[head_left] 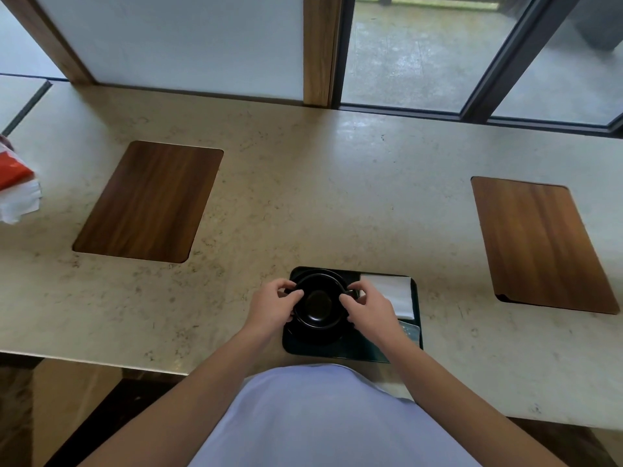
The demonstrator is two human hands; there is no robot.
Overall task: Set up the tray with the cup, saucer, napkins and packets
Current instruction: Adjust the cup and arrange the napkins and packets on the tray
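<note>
Gripping the black cup [318, 305] from either side, both hands sit low and centre in the frame over the dark tray [347, 352]. The left hand [273, 306] curls its fingers round the cup's left rim, and the right hand [369, 310] curls round the right rim, where a handle seems to stick out toward the napkins. Under the cup lies the saucer [315, 335], a dark disc showing at the cup's lower edge, with a curved dark rim also showing behind it at the tray's far end.

By my reading the setup is well along: white napkins [394, 294] lie flat in the tray's right part, and a greenish packet [409, 330] peeks out just below them. What seems left is seating or turning the cup on the saucer.

Whether the cup rests on the saucer or hovers just above it cannot be told, black on black. The right wrist covers most of the packet, so their count is unclear. At the left edge of the frame, a red-and-white bundle [17, 187] is cut off.
</note>
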